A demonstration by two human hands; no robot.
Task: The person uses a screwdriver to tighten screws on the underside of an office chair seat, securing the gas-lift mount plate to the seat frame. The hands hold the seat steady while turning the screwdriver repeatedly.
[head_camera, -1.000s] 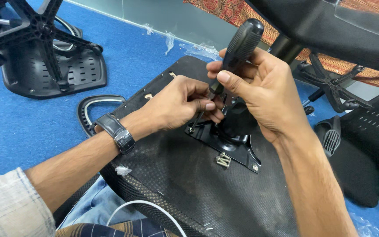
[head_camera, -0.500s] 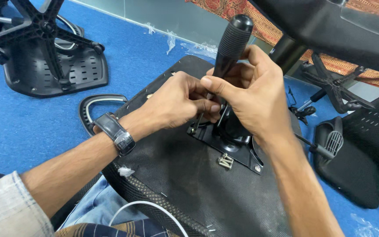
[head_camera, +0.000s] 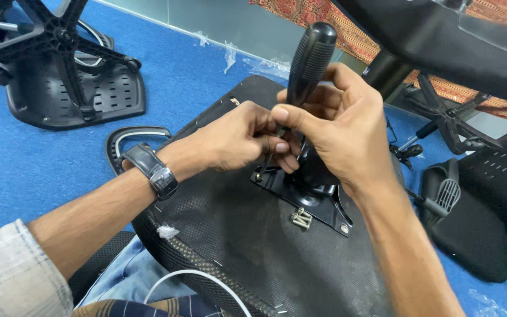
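**Two hands drive a screw into the plate under an upturned chair seat**

Nearest the viewer, a checked sleeve and a forearm with a dark wristwatch (head_camera: pixel 151 170) lead up to the left hand (head_camera: pixel 236 138). Its fingers are curled together, pinching the thin shaft of a screwdriver (head_camera: pixel 307 64) low down, just above a screw at the near left corner of a black metal mounting plate (head_camera: pixel 324 208). The plate sits on the underside of an upturned chair seat (head_camera: pixel 236 240), which rests across the person's lap.

Just beyond and touching the left hand, the right hand (head_camera: pixel 341 126) is wrapped around the lower part of the screwdriver's ribbed black handle, thumb pressed against the left fingers. Compared with a second ago, the handle stands more upright and both hands sit slightly lower and closer together, which suggests the tip is now seated on the screw.

Two loose bolts (head_camera: pixel 301 218) lie on the plate, below the right wrist.

Farther left of the hands, on blue carpet (head_camera: pixel 24 164), stands a star-shaped chair base (head_camera: pixel 60 41) over a perforated backrest. To the right lie more black chair parts (head_camera: pixel 488 194).
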